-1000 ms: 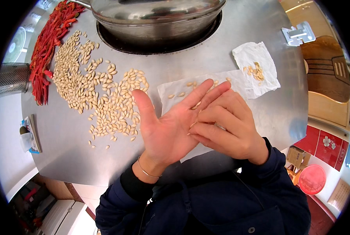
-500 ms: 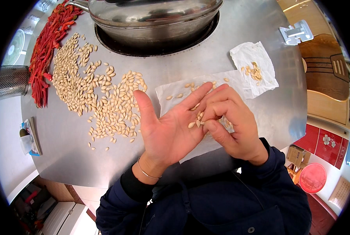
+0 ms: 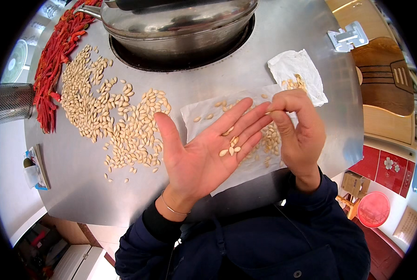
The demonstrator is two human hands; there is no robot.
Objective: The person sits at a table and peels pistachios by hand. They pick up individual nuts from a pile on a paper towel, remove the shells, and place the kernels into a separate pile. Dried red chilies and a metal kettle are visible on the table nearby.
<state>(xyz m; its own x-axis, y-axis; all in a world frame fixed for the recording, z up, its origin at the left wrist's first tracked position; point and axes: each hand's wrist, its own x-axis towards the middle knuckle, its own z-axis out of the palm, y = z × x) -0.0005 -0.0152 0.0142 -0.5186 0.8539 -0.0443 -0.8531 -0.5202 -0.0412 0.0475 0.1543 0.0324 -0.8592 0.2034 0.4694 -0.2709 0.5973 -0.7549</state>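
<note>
My left hand (image 3: 196, 156) lies palm up with its fingers stretched out. Several pale pumpkin seeds (image 3: 231, 148) rest on the palm near the base of the fingers. Beyond the left fingertips, my right hand (image 3: 301, 133) pinches thumb and forefinger together; a small pale tip, apparently a pumpkin seed (image 3: 268, 113), shows between them. Under both hands is a white paper sheet (image 3: 231, 179) with more seeds (image 3: 270, 140) on it, partly hidden by the hands. To the left, a wide spread of pumpkin seeds (image 3: 136, 123) covers the metal table (image 3: 91, 196).
A lidded metal pot (image 3: 180, 35) sits in the table's round opening. Dried red chillies (image 3: 54, 65) line the far left. A crumpled white tissue (image 3: 311, 70) holds shelled bits (image 3: 294, 83) at right. Metal mesh holder (image 3: 13, 102) and grey clip (image 3: 348, 37) are at the edges.
My right hand has moved up and right, away from the left palm to beyond its fingertips, pinching a small seed. The seeds on the left palm are now uncovered.
</note>
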